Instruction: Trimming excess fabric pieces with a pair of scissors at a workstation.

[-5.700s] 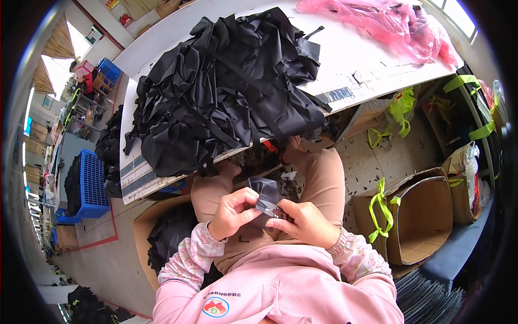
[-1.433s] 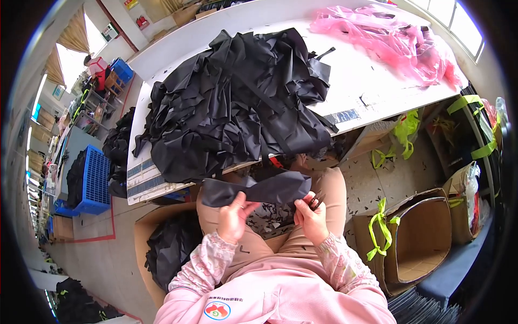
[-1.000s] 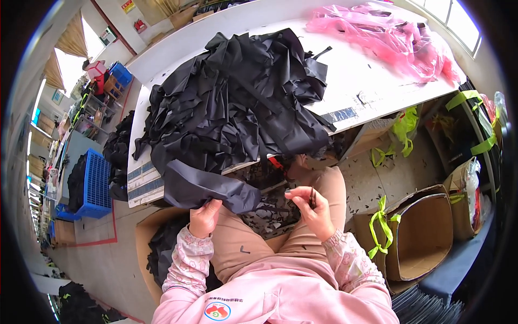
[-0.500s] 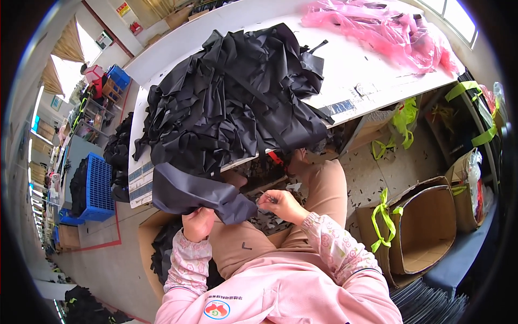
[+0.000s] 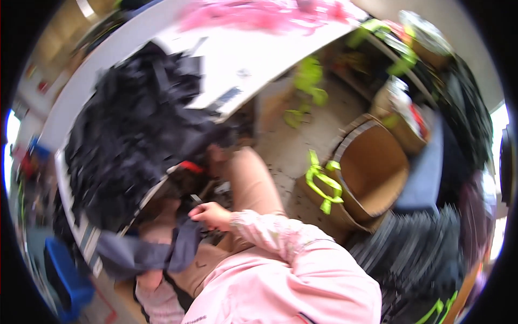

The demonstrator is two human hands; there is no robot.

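A dark grey-black fabric piece [image 5: 132,254] hangs over my lap, below the table edge. My left hand [image 5: 150,278] grips its lower edge from beneath; the cloth covers most of its fingers. At the other end of the cloth is my right hand [image 5: 211,215], its fingers closed. A thin, pale metal tip [image 5: 195,198] sticks out from them, blurred, so the kind of tool is unclear. On the white table [image 5: 237,46] lies a big heap of similar black fabric pieces [image 5: 129,129].
Pink plastic sheeting [image 5: 259,15] lies at the table's back. To my right stands an open cardboard box [image 5: 372,167], a yellow-green strip [image 5: 324,186] tied on it. Black strips [image 5: 415,254] are stacked at lower right. A blue crate [image 5: 67,275] stands at lower left.
The view has swung to the right, so table and heap now sit further left and more of the right side shows. Both hands still hold on, the right closer to the cloth.
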